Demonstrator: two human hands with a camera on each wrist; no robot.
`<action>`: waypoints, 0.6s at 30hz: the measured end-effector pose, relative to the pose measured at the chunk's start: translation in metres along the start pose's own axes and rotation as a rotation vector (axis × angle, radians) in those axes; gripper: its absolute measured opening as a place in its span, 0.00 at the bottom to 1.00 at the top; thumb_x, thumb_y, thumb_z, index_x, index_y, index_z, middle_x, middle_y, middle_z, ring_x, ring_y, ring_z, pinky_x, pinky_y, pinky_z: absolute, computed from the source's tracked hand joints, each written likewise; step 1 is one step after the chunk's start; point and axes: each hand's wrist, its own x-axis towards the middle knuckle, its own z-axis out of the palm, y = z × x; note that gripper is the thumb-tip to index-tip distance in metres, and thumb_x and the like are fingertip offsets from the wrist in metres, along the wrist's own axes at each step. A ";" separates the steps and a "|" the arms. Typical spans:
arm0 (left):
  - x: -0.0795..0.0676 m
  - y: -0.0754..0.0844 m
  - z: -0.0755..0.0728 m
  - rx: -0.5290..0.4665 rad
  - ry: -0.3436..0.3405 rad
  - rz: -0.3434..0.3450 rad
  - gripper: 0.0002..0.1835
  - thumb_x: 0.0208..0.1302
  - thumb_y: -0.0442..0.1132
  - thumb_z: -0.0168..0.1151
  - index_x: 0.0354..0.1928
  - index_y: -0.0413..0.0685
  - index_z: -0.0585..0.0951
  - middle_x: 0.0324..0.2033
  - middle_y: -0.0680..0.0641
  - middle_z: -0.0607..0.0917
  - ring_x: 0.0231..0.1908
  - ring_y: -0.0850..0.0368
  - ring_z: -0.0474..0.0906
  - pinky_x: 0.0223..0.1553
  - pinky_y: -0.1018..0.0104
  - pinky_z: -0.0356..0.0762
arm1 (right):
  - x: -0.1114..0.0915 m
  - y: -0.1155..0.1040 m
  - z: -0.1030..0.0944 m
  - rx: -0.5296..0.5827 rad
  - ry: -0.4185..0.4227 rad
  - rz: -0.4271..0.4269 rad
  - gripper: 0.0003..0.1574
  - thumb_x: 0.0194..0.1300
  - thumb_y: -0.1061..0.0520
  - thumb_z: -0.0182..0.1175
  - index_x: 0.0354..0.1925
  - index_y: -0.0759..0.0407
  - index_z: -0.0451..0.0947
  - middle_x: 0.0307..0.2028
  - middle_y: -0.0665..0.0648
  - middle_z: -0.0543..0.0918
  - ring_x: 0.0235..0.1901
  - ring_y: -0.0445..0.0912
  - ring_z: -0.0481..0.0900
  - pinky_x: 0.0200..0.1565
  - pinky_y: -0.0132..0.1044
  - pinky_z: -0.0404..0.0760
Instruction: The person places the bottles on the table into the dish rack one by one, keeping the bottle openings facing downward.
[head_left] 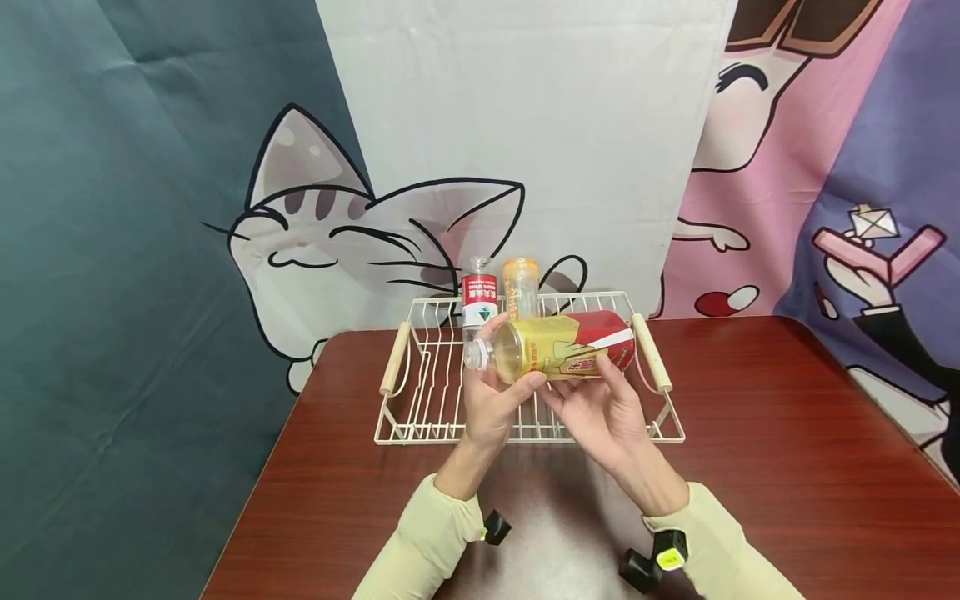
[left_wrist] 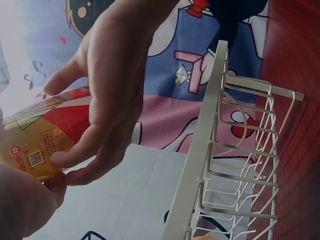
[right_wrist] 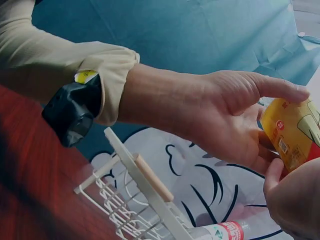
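Observation:
A clear plastic bottle with a yellow and red label (head_left: 566, 343) lies sideways in both hands above the wire basket (head_left: 420, 433), its white cap pointing left. My left hand (head_left: 491, 412) grips the cap end, thumb in front and fingers behind. Around the red base end, my right hand (head_left: 600, 412) holds it with the thumb on the label and the other fingers underneath. In the left wrist view, the right hand (left_wrist: 112, 95) curls round the label. In the right wrist view, the left hand (right_wrist: 225, 115) has its thumb along the yellow part.
Toward the back of the basket are a water bottle with a red label (head_left: 479, 288) and a bottle with an orange cap (head_left: 521, 287). Wooden handles (head_left: 652, 352) flank the basket on the reddish-brown table (head_left: 757, 467). A printed cloth (head_left: 570, 125) hangs behind.

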 end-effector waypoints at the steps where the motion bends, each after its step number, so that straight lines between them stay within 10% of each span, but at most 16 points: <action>1: -0.001 0.000 0.000 0.011 -0.002 0.008 0.41 0.51 0.41 0.79 0.66 0.49 0.69 0.56 0.46 0.79 0.56 0.52 0.76 0.57 0.60 0.74 | 0.001 0.001 0.001 0.006 -0.002 -0.008 0.31 0.70 0.51 0.59 0.68 0.52 0.64 0.61 0.58 0.71 0.62 0.52 0.70 0.67 0.47 0.62; 11: -0.003 -0.002 -0.002 0.050 -0.016 0.047 0.45 0.50 0.41 0.79 0.66 0.33 0.64 0.59 0.45 0.77 0.57 0.51 0.74 0.57 0.60 0.75 | 0.004 0.002 0.004 0.074 0.003 -0.106 0.33 0.67 0.54 0.62 0.68 0.49 0.64 0.62 0.54 0.73 0.60 0.49 0.71 0.64 0.46 0.67; 18: -0.002 -0.002 -0.002 0.029 -0.018 0.043 0.43 0.48 0.40 0.80 0.66 0.43 0.68 0.59 0.46 0.77 0.56 0.52 0.74 0.55 0.62 0.75 | 0.007 0.001 0.007 0.073 -0.007 -0.122 0.33 0.67 0.56 0.63 0.67 0.50 0.65 0.61 0.54 0.74 0.59 0.49 0.72 0.64 0.46 0.66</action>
